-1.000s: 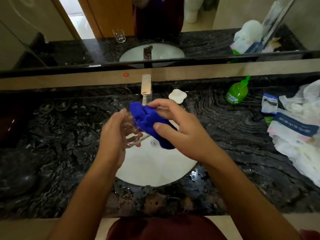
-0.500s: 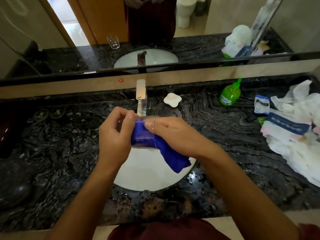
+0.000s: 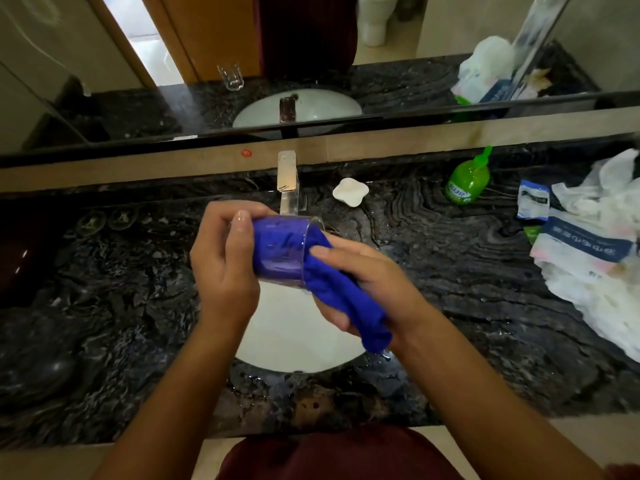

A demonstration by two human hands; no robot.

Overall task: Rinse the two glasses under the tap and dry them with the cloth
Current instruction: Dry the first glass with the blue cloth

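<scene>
Over the basin (image 3: 294,344), hands seemingly twist cloth (image 3: 332,282) inside glass (image 3: 280,251).

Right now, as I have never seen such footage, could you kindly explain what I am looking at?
There is no machine: a camera worn on a person's head looks down at their two bare hands over a bathroom sink. The left hand holds a clear glass on its side. The right hand holds a blue cloth stuffed into it. Behind stands the tap. On the dark counter are a white soap dish, a green bottle and white bags. A mirror hangs above.
</scene>
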